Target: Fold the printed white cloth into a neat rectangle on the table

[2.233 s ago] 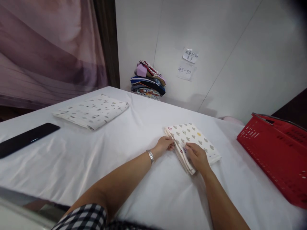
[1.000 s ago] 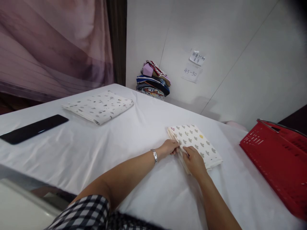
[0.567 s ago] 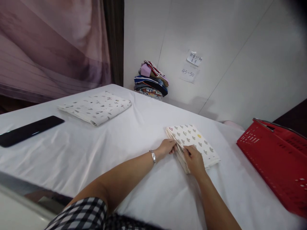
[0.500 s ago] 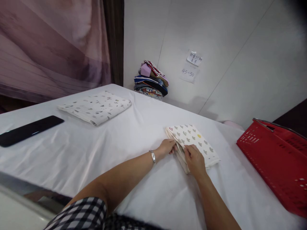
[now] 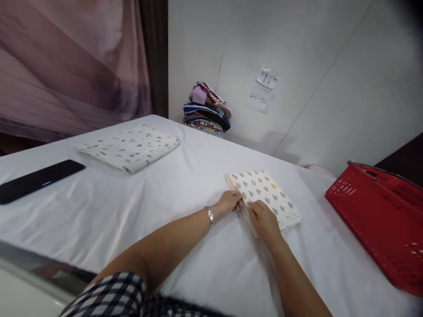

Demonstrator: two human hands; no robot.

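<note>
A folded cream cloth [image 5: 264, 191] printed with grey shapes lies on the white-covered table in front of me. My left hand [image 5: 230, 201], with a silver bracelet at the wrist, pinches the near left edge of its layers. Close beside it, my right hand [image 5: 265, 221] grips the same edge a little nearer to me, fingers bent over the fold. The fingertips of both hands are partly hidden against the layers. Farther left lies a second folded white cloth [image 5: 132, 147] with small grey and dark prints, touched by neither hand.
On the left lies a black phone-like slab [image 5: 42, 178]. A red plastic basket [image 5: 373, 229] with a metal handle stands at the right. A stack of folded fabrics [image 5: 207, 110] sits beyond the table's far edge, by the wall with paper notes [image 5: 261, 92].
My right hand has shifted slightly left along the cloth's edge, and the layers there have come closer together. My left hand stays at the same spot.
</note>
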